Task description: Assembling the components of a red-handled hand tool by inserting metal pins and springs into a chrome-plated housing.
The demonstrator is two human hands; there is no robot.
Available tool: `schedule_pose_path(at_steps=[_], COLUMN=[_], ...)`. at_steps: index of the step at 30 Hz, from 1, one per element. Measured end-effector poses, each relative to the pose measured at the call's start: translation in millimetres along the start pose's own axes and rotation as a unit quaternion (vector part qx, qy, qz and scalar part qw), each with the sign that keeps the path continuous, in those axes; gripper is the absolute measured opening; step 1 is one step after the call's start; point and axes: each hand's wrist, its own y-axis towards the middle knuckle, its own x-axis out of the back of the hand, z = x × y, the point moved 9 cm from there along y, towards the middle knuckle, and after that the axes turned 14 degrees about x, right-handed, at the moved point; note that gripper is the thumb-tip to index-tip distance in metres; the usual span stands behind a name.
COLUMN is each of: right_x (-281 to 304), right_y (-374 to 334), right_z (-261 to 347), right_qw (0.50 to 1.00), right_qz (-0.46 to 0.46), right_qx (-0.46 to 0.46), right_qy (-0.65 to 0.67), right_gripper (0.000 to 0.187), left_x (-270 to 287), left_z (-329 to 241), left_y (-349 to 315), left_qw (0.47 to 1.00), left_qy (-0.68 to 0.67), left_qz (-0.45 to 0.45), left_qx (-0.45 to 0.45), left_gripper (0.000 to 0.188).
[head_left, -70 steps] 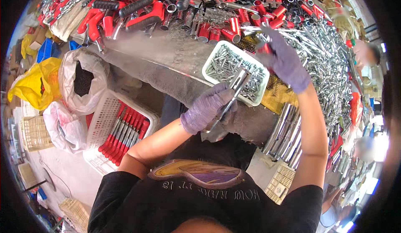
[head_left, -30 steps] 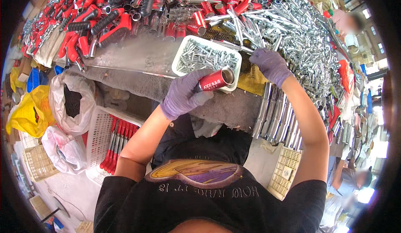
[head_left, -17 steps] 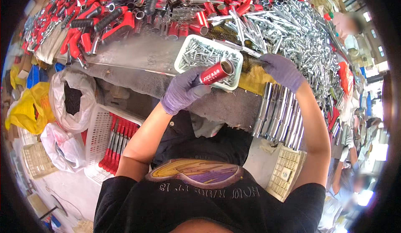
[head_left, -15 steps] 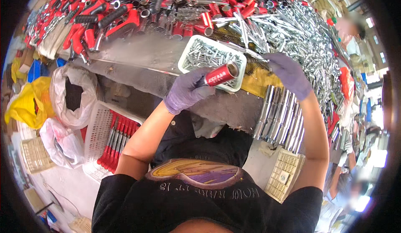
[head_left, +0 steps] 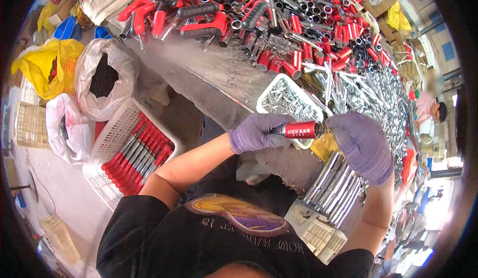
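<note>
My left hand (head_left: pixel 256 131), in a purple glove, is wrapped round a red metal tube (head_left: pixel 303 129) with a dark collar, lying almost level. My right hand (head_left: pixel 362 147), gloved the same way, is at the tube's open right end with its fingers curled together; whatever they hold is hidden. Just behind the tube stands a white plastic tray (head_left: pixel 261 104) full of small silvery pins. Below my right hand lies a row of long chrome tubes (head_left: pixel 336 191) side by side.
Red-and-black handles (head_left: pixel 204 26) and red sleeves (head_left: pixel 343 31) pile up along the back of the bench. Loose chrome rods (head_left: pixel 368 94) heap at the right. A white crate (head_left: pixel 112 123) of red-ended tools and open sacks (head_left: pixel 119 96) stand at the left.
My left hand has moved right with the red tube, which is now more level. My right hand has come from the rod heap to the tube's open end. The view has turned.
</note>
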Motion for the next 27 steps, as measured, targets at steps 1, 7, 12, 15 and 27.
schedule_pose_path(at_steps=[1,7,12,15,27], right_x=[-0.7,2.2,-1.0,0.4,0.6], right_y=[3.2,31.0,54.0,57.8,49.5], right_z=[-1.2,2.2,8.6,3.1,11.7], right_qw=[1.0,1.0,0.997,0.998,0.996], right_qz=[0.002,0.022,0.06,0.027,-0.023], right_qx=[-0.023,-0.015,0.038,-0.042,-0.089], right_qy=[0.017,0.012,0.009,0.036,0.024], right_gripper=[0.016,0.015,0.016,0.017,0.01], left_x=[2.0,11.9,14.1,14.3,11.6], left_z=[-5.9,-2.6,4.3,-0.3,4.4], left_y=[-1.5,-1.0,-1.4,-2.1,-3.1], left_qw=[1.0,0.998,0.995,0.994,0.996], left_qy=[0.013,-0.063,-0.098,-0.105,-0.077], left_qz=[-0.004,-0.009,-0.003,-0.003,0.047], left_qx=[-0.003,0.016,0.005,-0.016,-0.008], left_gripper=[0.056,0.059,0.055,0.054,0.068])
